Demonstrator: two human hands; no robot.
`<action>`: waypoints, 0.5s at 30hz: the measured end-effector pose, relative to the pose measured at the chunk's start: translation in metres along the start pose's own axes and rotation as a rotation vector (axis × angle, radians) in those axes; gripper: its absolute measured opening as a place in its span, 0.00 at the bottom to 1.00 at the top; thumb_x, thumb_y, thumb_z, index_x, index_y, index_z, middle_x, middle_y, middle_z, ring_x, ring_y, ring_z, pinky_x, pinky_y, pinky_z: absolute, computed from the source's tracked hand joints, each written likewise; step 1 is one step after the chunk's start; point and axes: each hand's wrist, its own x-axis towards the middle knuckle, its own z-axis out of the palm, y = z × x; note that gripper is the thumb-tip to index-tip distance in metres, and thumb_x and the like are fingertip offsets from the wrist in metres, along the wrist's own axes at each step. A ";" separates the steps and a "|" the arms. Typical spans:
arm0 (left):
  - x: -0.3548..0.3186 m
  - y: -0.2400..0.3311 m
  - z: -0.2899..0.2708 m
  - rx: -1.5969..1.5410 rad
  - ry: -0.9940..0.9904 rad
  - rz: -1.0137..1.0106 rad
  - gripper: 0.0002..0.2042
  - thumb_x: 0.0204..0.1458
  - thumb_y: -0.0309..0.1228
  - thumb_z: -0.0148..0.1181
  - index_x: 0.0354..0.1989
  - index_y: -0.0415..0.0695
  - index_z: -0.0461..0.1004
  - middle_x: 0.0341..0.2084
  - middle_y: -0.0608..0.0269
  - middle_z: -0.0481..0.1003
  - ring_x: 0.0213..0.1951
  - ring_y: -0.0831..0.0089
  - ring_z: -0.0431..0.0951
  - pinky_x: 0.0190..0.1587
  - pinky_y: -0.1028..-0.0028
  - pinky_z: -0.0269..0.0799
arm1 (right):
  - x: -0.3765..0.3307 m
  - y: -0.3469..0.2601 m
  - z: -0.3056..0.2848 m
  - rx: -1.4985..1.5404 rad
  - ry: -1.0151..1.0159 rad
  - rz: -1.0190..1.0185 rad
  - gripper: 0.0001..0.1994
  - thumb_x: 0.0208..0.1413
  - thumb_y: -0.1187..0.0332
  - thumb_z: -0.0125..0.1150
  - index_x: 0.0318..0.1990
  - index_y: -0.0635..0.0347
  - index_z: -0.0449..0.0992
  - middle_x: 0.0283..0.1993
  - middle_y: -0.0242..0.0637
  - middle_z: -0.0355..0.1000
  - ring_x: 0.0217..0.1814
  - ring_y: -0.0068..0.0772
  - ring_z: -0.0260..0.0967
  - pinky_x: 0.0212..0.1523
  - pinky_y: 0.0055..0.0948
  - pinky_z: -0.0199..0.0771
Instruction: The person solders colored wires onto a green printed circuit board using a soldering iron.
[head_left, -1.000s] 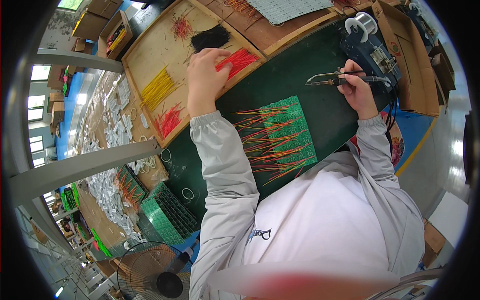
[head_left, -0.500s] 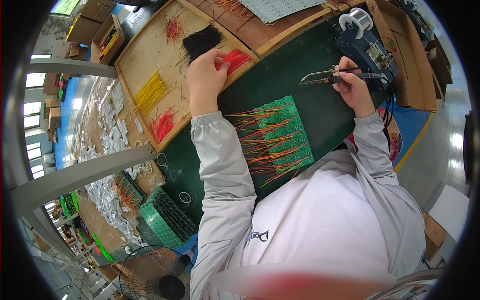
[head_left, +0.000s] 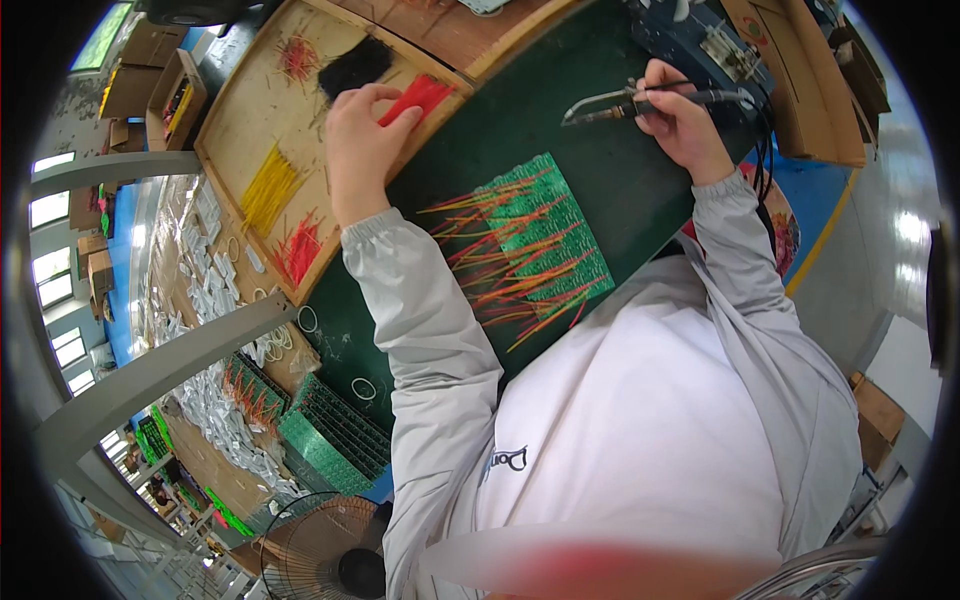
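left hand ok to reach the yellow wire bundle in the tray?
Probably yes. The left hand is at the red wires in the same wooden tray; nothing lies between it and the yellow wires.

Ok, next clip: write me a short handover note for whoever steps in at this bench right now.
Left hand: on the bundle of red wires at the edge of the wooden tray, fingers closed on it.
Right hand: holding the soldering iron above the green mat, tip pointing left, clear of the board.
Green circuit board: lies on the mat, many red and orange wires already sticking out of it.
Left to do: cannot tell how many spots are unfilled; yellow wires lie untouched in the tray.
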 end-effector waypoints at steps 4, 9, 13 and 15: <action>0.002 0.014 -0.030 -0.133 -0.086 -0.167 0.15 0.52 0.38 0.71 0.43 0.42 0.82 0.37 0.59 0.79 0.40 0.68 0.77 0.46 0.67 0.75 | 0.007 0.003 0.000 0.036 0.015 -0.001 0.06 0.60 0.72 0.59 0.34 0.55 0.66 0.25 0.23 0.59 0.22 0.12 0.51 0.24 0.18 0.49; -0.016 -0.005 -0.075 -0.327 -0.198 -0.379 0.15 0.58 0.39 0.68 0.43 0.39 0.80 0.34 0.67 0.77 0.38 0.77 0.73 0.41 0.73 0.71 | 0.000 0.004 -0.014 -0.005 -0.037 0.003 0.07 0.61 0.71 0.59 0.36 0.55 0.65 0.28 0.24 0.61 0.23 0.12 0.52 0.25 0.19 0.50; -0.048 -0.054 -0.100 -0.269 -0.201 -0.667 0.16 0.59 0.40 0.67 0.43 0.37 0.80 0.32 0.67 0.78 0.35 0.78 0.73 0.41 0.76 0.70 | 0.001 0.006 -0.017 -0.005 -0.090 0.021 0.07 0.61 0.70 0.59 0.37 0.54 0.64 0.32 0.25 0.65 0.26 0.12 0.54 0.27 0.19 0.52; -0.057 -0.071 -0.107 -0.246 -0.149 -0.770 0.17 0.58 0.41 0.67 0.42 0.36 0.81 0.32 0.65 0.79 0.34 0.79 0.74 0.42 0.76 0.70 | 0.003 0.006 -0.015 -0.001 -0.098 0.026 0.07 0.61 0.70 0.59 0.37 0.54 0.64 0.32 0.25 0.65 0.26 0.12 0.54 0.27 0.18 0.52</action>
